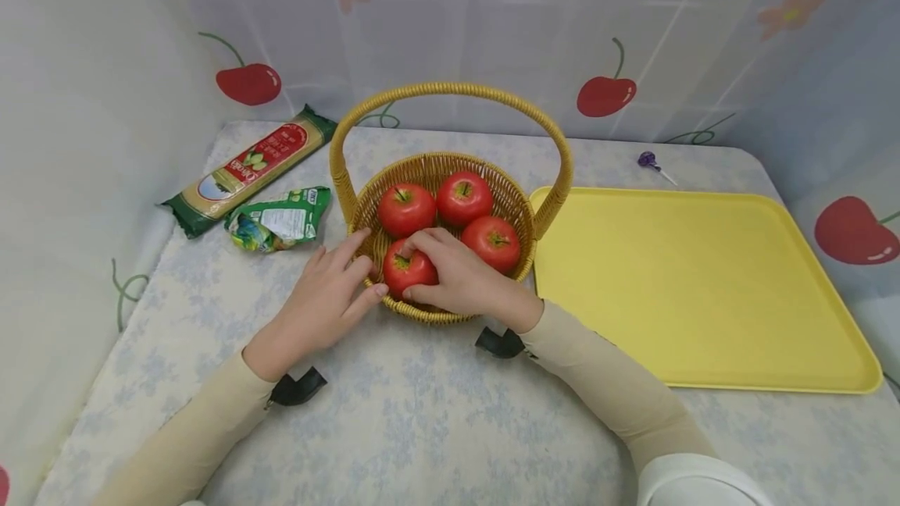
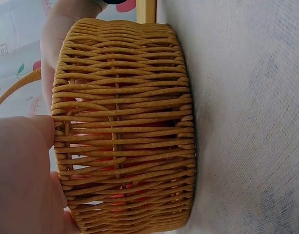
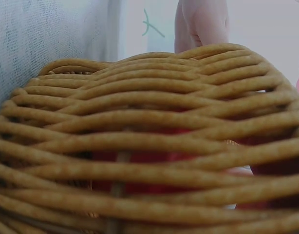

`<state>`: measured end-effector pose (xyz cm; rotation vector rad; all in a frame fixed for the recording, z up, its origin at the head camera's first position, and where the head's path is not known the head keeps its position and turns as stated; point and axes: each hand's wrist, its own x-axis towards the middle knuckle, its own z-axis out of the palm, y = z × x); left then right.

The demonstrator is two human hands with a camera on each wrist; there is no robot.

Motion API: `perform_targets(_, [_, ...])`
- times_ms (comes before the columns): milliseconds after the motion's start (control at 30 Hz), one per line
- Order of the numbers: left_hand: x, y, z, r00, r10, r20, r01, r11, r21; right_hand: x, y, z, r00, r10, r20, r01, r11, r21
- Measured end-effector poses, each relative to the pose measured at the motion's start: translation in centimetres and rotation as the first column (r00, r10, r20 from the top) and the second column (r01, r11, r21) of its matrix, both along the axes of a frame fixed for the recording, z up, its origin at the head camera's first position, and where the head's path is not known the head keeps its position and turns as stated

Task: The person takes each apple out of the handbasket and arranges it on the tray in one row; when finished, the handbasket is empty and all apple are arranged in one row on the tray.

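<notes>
Your right hand (image 1: 457, 276) grasping an apple (image 1: 402, 276), your left hand (image 1: 316, 303) unclenched, touching the basket (image 1: 429, 315), tray (image 1: 689, 287) near the right edge of the worktop (image 1: 394, 420)

Long packet (image 1: 251, 168), green snack bag (image 1: 288, 219), purple lollipop (image 1: 648, 159), yellow tray (image 1: 692, 287)

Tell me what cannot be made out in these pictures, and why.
- Head: right side of front apple, behind right hand.
- Head: basket floor, mostly beneath apples.
- Head: details of lollipop, too small.
- Left wrist: part of left hand, cut by left edge.
- Right wrist: outlines of apples, behind basket weave.
</notes>
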<state>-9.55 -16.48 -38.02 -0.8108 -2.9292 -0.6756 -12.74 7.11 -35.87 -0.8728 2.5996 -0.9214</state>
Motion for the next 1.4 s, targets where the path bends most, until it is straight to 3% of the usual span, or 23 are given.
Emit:
perform_targets(733, [0.89,-0.28,-0.16,0.999,0.025,0.025,-0.025,1.000,-0.011,0.30,-0.31,-0.20,0.999,0.036,0.033,-0.036,0.999,-0.007])
perform_targets(1100, [0.03,0.22,0.26,1.000,-0.003,0.026,0.004,1.000,-0.007,0.14,0.20,0.22,1.000,0.005,0.029,-0.005,1.000,0.006])
perform_targets(1400, [0.21,0.22,0.19,0.999,0.002,0.033,-0.002,1.000,0.004,0.26,0.06,0.12,0.999,0.018,0.028,-0.019,1.000,0.012])
